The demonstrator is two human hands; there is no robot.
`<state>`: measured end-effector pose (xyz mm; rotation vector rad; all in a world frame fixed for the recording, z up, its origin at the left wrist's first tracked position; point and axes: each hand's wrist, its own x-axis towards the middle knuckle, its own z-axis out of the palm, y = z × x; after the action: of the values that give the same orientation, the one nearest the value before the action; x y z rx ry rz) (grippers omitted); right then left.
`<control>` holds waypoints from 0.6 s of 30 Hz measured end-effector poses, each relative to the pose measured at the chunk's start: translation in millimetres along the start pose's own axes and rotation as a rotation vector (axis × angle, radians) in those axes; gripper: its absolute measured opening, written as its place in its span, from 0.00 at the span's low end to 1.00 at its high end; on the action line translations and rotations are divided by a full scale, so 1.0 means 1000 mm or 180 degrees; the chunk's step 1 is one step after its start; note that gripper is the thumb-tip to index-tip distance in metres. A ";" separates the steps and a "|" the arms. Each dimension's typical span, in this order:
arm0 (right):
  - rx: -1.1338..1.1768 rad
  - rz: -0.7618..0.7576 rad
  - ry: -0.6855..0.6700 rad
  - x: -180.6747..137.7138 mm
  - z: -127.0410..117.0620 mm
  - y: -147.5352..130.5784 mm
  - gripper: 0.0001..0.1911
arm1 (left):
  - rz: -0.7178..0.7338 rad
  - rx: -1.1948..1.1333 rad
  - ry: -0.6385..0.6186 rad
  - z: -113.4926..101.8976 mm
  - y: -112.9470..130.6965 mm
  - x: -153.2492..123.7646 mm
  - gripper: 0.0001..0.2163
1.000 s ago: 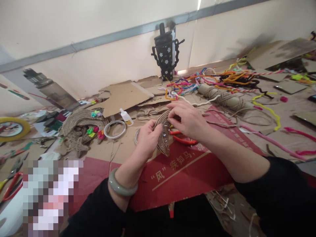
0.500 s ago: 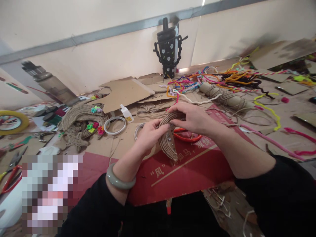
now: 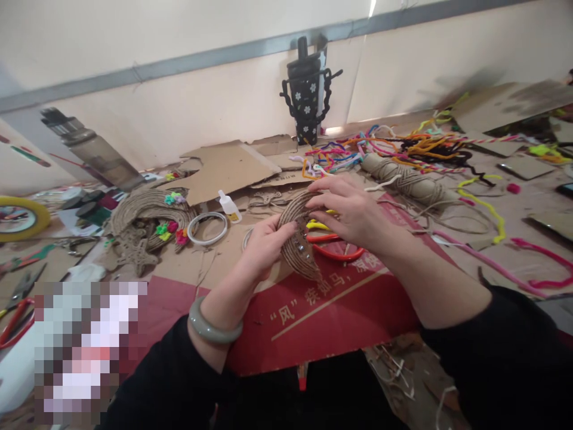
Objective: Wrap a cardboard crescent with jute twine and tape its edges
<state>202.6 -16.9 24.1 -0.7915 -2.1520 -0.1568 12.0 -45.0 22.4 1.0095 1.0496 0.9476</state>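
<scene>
A crescent of brown twine wound in close rows (image 3: 293, 258), with small shiny stones along its inner side, is held above a red printed board (image 3: 358, 316). My left hand (image 3: 259, 248) pinches its left side, thumb on the front face. At the crescent's upper end, my right hand (image 3: 349, 209) has curled fingers against the twine; its thumb is mostly hidden. Behind the crescent lie scissors with red-orange handles (image 3: 342, 254), partly covered. A white glue bottle (image 3: 230, 207) and a silvery tape roll (image 3: 207, 229) are beyond my left hand.
Twine-wrapped arches with bright flowers (image 3: 154, 206) and a twine star (image 3: 136, 254) lie left. Cardboard (image 3: 228, 170), a black flowered tumbler (image 3: 305, 98) and a brown bottle (image 3: 96, 152) stand behind. Colourful pipe cleaners (image 3: 403, 146) and a twine spool (image 3: 412, 179) are right.
The crescent has turned and shifted slightly left, showing more of its stones. My right fingers have loosened and spread at its upper end; my left hand keeps its pinch.
</scene>
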 end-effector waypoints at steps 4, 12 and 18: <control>-0.0196 0.0036 -0.0152 0.001 0.001 -0.004 0.09 | 0.0115 -0.0024 -0.0029 0.000 -0.002 0.000 0.07; -0.0430 0.0068 -0.0286 0.003 0.002 -0.011 0.12 | 0.0179 -0.0040 -0.0083 0.002 -0.003 -0.001 0.06; -0.0692 0.0092 -0.0225 0.003 0.002 -0.018 0.12 | 0.0246 -0.0003 -0.0012 0.004 -0.007 0.000 0.04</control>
<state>189.7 -29.0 27.3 -0.9642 -2.2136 -0.3575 16.8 -47.5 16.5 1.0568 1.0128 1.0085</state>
